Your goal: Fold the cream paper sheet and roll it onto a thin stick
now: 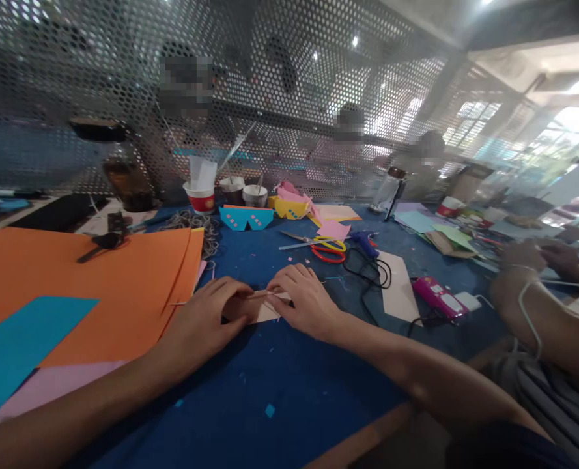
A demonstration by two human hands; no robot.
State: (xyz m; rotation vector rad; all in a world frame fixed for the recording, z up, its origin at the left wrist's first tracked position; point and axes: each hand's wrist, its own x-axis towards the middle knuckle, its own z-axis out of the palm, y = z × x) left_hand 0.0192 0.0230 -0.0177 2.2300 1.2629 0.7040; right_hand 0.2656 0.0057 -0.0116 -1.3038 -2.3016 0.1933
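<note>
A small piece of pale peach paper point(266, 311) lies on the blue table between my two hands, its near part flat and its far edge raised or rolled. My left hand point(215, 307) curls round the paper's left end, thumb in front and fingers behind. A thin stick-like end point(178, 303) pokes out to the left of this hand; whether it runs through the paper is hidden. My right hand point(307, 303) pinches the paper's right end with the fingers bent over it.
Orange sheets point(118, 273) and a blue sheet point(30, 332) cover the left. Beyond my hands lie scissors point(329, 250), a blue glue gun point(365, 243) with a black cord, and a blue paper mask shape point(246, 219). A magenta device point(439, 297) and another person's arm point(523, 299) are at right.
</note>
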